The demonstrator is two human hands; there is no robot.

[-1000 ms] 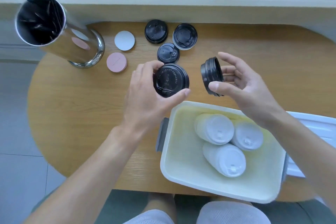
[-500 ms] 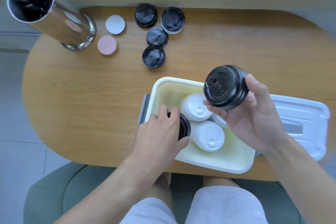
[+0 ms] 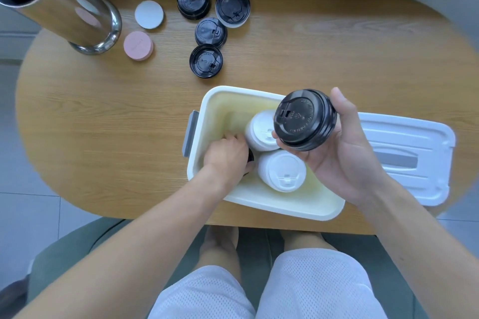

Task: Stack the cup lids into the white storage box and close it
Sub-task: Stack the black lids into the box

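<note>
Hands, both yours, are at the white storage box (image 3: 207, 101). Your left hand (image 3: 228, 154) reaches down inside its left half, fingers curled over a black lid stack (image 3: 250, 156) that is mostly hidden beneath it. Your right hand (image 3: 339, 153) holds a second black lid stack (image 3: 304, 119) above the box, thumb and fingers wrapped round its rim. Two white lid stacks (image 3: 282, 171) lie inside. Box cover (image 3: 404, 153) rests just right of the box; four loose black lids (image 3: 206, 60) lie beyond it on the bench (image 3: 103, 122).
</note>
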